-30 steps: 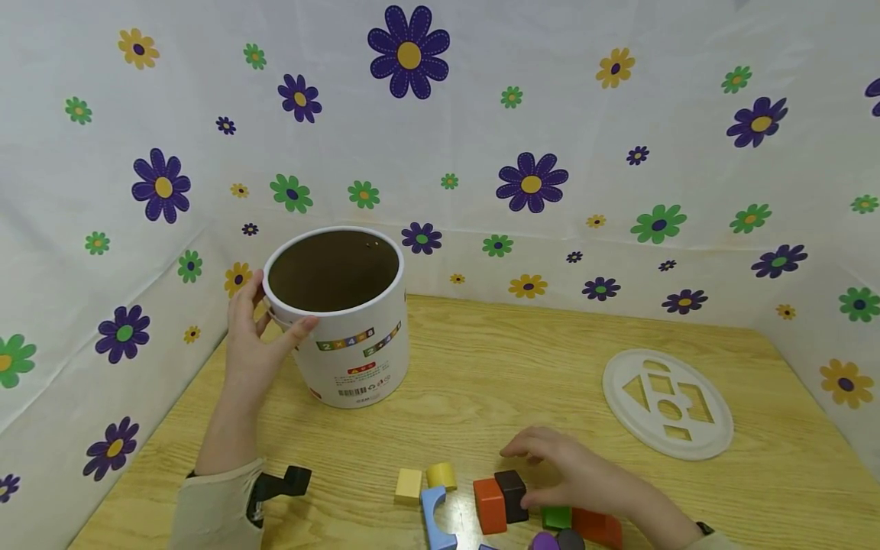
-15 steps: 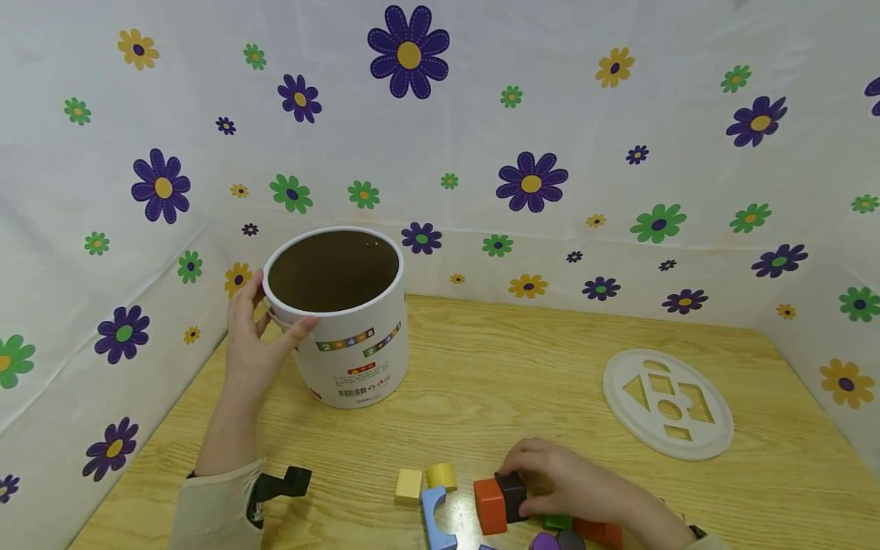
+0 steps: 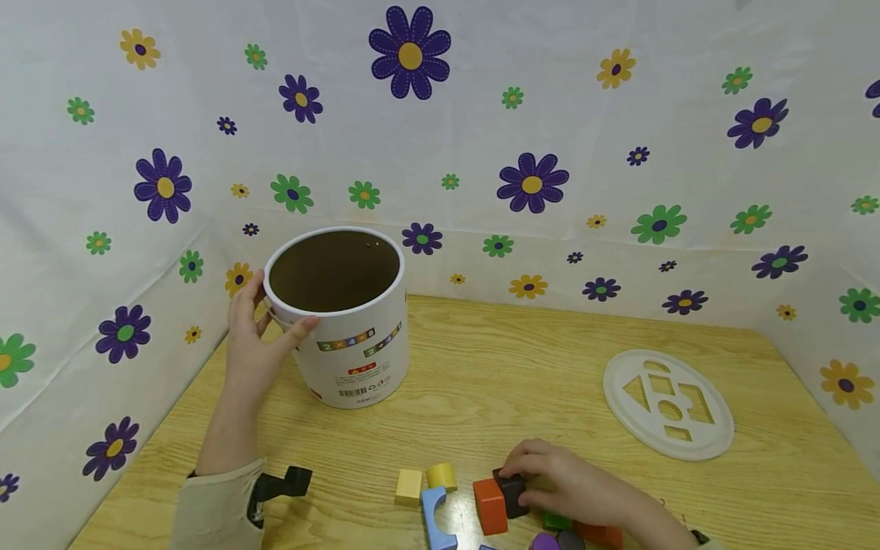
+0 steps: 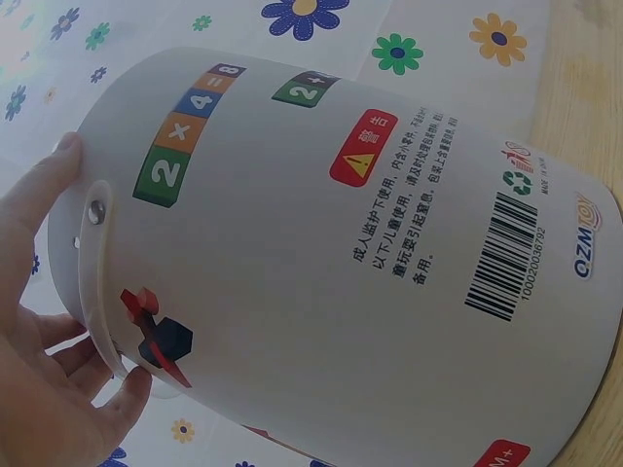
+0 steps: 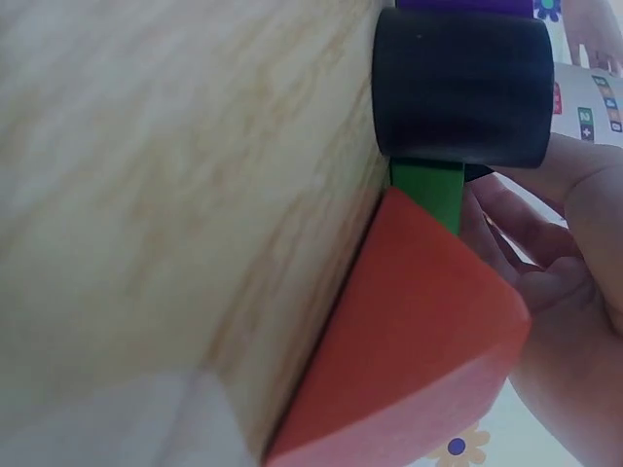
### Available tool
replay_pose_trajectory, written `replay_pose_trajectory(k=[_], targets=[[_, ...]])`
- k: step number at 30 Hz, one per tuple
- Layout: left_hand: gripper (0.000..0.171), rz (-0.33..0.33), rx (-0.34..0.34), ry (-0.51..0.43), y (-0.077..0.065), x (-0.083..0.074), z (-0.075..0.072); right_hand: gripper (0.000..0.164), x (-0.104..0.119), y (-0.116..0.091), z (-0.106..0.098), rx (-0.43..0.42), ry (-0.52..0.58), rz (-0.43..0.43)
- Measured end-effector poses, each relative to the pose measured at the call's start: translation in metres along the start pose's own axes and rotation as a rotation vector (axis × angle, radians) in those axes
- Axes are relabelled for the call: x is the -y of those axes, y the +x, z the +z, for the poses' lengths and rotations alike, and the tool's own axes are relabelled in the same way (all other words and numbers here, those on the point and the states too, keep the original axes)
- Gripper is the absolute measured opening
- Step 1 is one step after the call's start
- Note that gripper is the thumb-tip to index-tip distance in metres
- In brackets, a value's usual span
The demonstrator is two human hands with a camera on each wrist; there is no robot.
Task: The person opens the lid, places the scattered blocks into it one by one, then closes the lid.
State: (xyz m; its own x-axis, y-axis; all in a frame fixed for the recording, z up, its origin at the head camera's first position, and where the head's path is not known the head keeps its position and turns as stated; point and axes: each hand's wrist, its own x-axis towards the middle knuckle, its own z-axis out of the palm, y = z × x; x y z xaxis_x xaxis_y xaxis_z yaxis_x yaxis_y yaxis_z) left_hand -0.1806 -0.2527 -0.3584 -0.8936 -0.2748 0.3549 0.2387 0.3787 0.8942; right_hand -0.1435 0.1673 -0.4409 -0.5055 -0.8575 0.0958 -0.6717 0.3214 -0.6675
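In the head view my left hand (image 3: 254, 347) holds the rim of a white printed bucket (image 3: 354, 355), thumb on its front and fingers at the side. The left wrist view shows the bucket's white strap handle (image 4: 94, 253) between thumb and fingers. My right hand (image 3: 567, 481) pinches a black cube block (image 3: 513, 502) on the table, with a red-orange block (image 3: 490, 506) against its left side. Beneath the palm are a green block (image 3: 555, 523) and a red block (image 5: 399, 331). A black cylinder (image 5: 462, 88) and a purple block (image 5: 465, 5) are close by.
Two yellow blocks (image 3: 409, 486) and a blue arch block (image 3: 435, 519) lie left of the red-orange one. A white disc with shaped cut-outs (image 3: 646, 429) rests at the right of the wooden table (image 3: 495, 367). Flower-printed cloth (image 3: 454, 137) surrounds the table's back and sides.
My right hand has lowered and moved slightly left, its fingers closing onto the black cube block, which now tilts slightly. The left hand and bucket have stayed in place.
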Motion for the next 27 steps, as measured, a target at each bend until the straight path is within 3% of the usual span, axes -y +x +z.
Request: replay_pose_trajectory(k=[6, 14, 20, 27], targets=[[0.092, -0.005, 0.004, 0.006, 0.0014, 0.0028, -0.0004, 0.024, 0.0014, 0.0003, -0.0008, -0.041, -0.02, 0.001], [0.092, 0.006, 0.001, 0.004, 0.0007, 0.0021, 0.0002, 0.03, 0.002, 0.0006, -0.0011, -0.035, -0.013, 0.021], [0.092, 0.004, 0.002, 0.0, -0.0009, -0.0006, 0.0004, 0.023, 0.0024, 0.0014, 0.0011, -0.036, 0.03, 0.062], [0.092, 0.002, 0.003, -0.009, -0.0012, -0.0006, -0.0001, 0.023, 0.0022, 0.0037, 0.0031, -0.07, -0.008, 0.038]])
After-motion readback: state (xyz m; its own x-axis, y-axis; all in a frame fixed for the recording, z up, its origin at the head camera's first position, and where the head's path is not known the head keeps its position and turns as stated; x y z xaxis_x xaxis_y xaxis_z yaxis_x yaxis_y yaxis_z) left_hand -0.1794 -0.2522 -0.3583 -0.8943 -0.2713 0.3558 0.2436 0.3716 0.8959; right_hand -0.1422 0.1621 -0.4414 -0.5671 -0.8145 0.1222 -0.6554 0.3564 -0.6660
